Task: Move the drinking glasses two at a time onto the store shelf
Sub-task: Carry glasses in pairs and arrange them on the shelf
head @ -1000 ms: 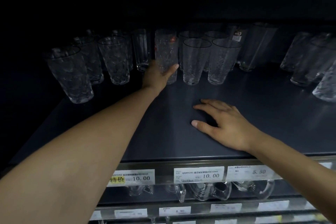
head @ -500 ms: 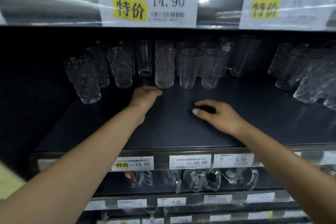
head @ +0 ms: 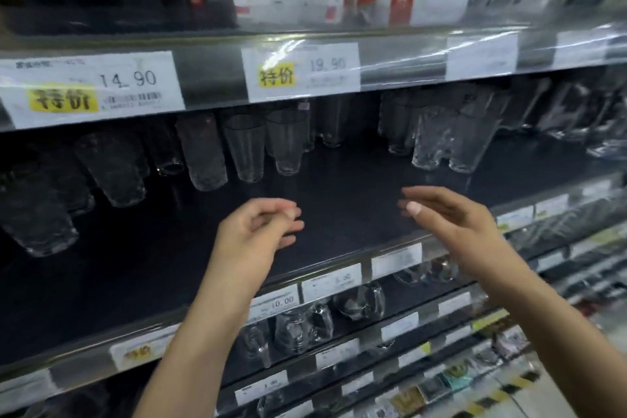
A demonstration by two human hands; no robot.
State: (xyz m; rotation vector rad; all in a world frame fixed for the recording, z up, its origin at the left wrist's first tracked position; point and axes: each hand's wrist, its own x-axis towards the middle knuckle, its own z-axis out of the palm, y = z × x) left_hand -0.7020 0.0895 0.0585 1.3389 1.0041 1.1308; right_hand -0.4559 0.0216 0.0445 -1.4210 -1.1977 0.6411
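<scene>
Left tag [head: 91, 88] reads 14.90, right tag [head: 302, 71] 19.90, both marked 特价. Drinking glasses [head: 203, 153] stand upright and empty at the back of the shelf [head: 152, 265]. Left grip [head: 251, 234] loosely curled, right grip [head: 454, 224] spread; both hold nothing, above the shelf front.

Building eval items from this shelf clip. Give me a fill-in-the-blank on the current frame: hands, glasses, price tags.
1. The left hand and the right hand both hold ____.
2. The price tag farthest left above the glasses reads ____.
3. The patch on that tag is ____ in colour.
4. The mugs sit one level ____ the glasses.

Missing words: nothing; 14.90; yellow; below.
</scene>
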